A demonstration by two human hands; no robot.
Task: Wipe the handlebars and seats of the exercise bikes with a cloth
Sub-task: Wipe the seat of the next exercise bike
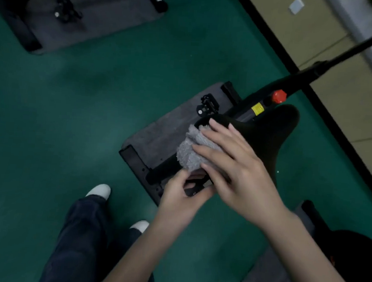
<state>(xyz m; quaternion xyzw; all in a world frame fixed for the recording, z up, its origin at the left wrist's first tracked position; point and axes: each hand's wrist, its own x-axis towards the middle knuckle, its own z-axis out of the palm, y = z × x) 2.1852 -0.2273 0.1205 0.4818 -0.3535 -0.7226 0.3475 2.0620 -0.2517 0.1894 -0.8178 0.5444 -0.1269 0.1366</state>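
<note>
Right hand (238, 165) flat, fingers (219, 128) spread, pressing cloth (190, 154) onto seat (268, 132); left hand (177, 197) curled at cloth edge — grip unclear.

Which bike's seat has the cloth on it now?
The middle bike's seat, by the red knob; the right hand presses the grey cloth there. The top-left bike is untouched.
</note>
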